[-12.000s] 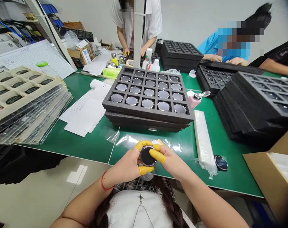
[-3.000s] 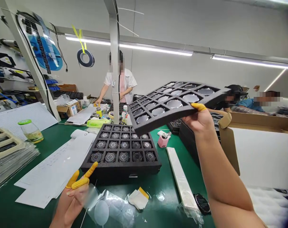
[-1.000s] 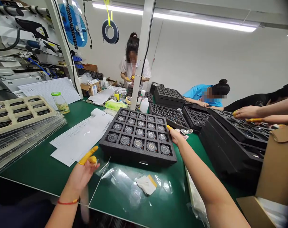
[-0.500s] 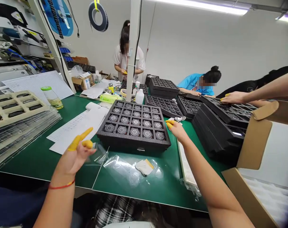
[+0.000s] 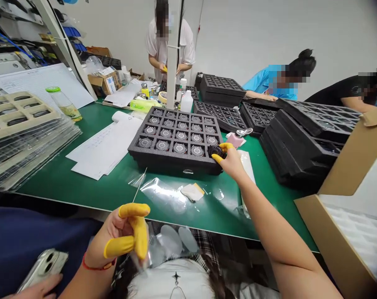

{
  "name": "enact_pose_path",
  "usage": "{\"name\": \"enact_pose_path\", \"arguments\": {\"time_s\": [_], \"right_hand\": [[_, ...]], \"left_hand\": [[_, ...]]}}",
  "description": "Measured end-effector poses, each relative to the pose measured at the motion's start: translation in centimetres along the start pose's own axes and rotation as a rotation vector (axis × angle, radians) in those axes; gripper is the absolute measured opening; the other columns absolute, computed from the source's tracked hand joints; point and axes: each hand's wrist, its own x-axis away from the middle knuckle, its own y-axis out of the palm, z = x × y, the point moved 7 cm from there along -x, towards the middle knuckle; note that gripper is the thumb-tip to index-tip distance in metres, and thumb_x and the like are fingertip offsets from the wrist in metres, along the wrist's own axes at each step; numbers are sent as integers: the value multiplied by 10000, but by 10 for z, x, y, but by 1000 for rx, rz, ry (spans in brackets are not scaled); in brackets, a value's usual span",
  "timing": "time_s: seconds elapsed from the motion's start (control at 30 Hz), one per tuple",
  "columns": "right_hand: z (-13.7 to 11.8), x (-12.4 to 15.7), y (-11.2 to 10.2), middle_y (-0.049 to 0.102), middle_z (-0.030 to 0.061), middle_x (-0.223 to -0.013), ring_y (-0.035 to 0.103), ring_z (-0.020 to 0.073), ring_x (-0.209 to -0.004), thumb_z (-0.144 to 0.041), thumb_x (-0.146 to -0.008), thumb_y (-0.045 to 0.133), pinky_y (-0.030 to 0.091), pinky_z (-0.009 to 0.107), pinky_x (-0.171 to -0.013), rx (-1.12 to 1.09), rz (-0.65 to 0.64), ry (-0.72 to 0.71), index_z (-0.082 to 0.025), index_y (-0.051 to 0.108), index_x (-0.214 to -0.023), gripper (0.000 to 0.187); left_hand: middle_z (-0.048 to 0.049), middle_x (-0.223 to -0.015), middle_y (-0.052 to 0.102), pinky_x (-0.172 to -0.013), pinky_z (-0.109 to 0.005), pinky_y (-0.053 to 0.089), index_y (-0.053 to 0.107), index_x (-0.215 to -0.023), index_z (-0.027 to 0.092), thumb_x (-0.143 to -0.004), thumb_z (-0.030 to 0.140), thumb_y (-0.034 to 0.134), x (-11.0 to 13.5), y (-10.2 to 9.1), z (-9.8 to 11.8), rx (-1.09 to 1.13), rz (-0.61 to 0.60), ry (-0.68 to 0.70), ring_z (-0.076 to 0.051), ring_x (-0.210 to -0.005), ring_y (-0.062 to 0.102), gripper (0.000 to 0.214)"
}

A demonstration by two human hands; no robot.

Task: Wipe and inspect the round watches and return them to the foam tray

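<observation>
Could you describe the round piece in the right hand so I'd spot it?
On the green table, find the gridded black tray at centre. The round black piece is at its front right corner; unlike its neighbours, the right hand pinches it.

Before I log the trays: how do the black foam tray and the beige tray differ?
At the black foam tray, the right hand grips a round black piece at the near right corner; no hand touches the beige tray. The black foam tray's pieces show pale ringed centres; the beige tray's pieces look plain dark. Both are divided into compartments holding dark pieces.
</observation>
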Motion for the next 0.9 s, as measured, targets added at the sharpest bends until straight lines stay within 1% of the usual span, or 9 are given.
{"name": "enact_pose_path", "arguments": {"time_s": [0.1, 0.2, 0.33, 0.43, 0.5, 0.6, 0.73, 0.8, 0.9], "right_hand": [[-24, 18, -7, 624, 48, -865, 533, 287, -965, -105, -650, 748, 342, 528, -1008, -9, -3, -71, -215, 665, -872, 262], [-58, 59, -6, 632, 27, -909, 566, 223, -825, -179, -749, 701, 473, 425, -850, -84, -49, -177, -257, 662, -962, 231], [-100, 142, 26, 644, 27, -935, 618, 189, -855, -78, -833, 597, 538, 355, -763, -248, -330, -559, -297, 647, -1003, 281], [-100, 183, 50, 630, 48, -960, 629, 178, -844, -17, -834, 520, 569, 322, -685, -188, -411, -717, -301, 632, -1059, 379], [-92, 192, 59, 628, 61, -1001, 634, 185, -882, 1, -830, 480, 583, 336, -699, -167, -458, -717, -297, 615, -1100, 424], [-83, 188, 62, 634, 58, -1046, 643, 183, -946, 27, -832, 424, 589, 350, -763, -194, -529, -628, -311, 586, -1141, 485], [-83, 176, 55, 656, 50, -995, 646, 192, -900, -27, -872, 477, 581, 353, -769, -147, -382, -539, -318, 527, -1184, 430], [-87, 178, 57, 657, 59, -981, 636, 195, -855, -37, -881, 471, 577, 345, -736, -123, -345, -573, -307, 462, -1253, 460], [-97, 186, 69, 659, 78, -1016, 627, 196, -870, -32, -895, 403, 566, 331, -715, -146, -464, -677, -281, 363, -1336, 508]], "left_hand": [[21, -496, 677, -419, -249, 530, 720, -945, 234, -588, 187, 870, 6, -4, 7, -52, -19, 54, -156, -368, 616, 390], [-78, -698, 748, -571, -279, 561, 657, -1120, 145, -710, 312, 806, -15, 1, -10, -232, -98, -22, -211, -605, 708, 467], [-39, -751, 697, -664, -292, 553, 520, -1241, 170, -742, 390, 774, -47, 19, -55, -255, -302, -181, -196, -698, 703, 601], [-36, -944, 645, -743, -328, 542, 459, -1271, 224, -676, 303, 827, -55, 24, -74, -210, -345, -217, -174, -777, 664, 704], [-50, -1114, 585, -781, -309, 519, 450, -1275, 258, -671, 192, 811, -57, 20, -75, -261, -284, -183, -165, -879, 626, 706], [-47, -1182, 541, -808, -271, 484, 469, -1264, 261, -682, 95, 758, -58, 14, -69, -385, -216, -114, -168, -985, 572, 670], [-46, -1149, 556, -795, -287, 487, 475, -1256, 246, -722, 89, 712, -61, 11, -67, -523, -185, -78, -181, -967, 578, 605], [-54, -1144, 577, -818, -311, 497, 479, -1252, 236, -747, 116, 705, -64, 12, -67, -585, -186, -53, -200, -986, 589, 566], [-62, -1139, 610, -850, -334, 506, 498, -1233, 217, -757, 166, 719, -68, 19, -65, -655, -247, -13, -216, -1006, 599, 527]]}}
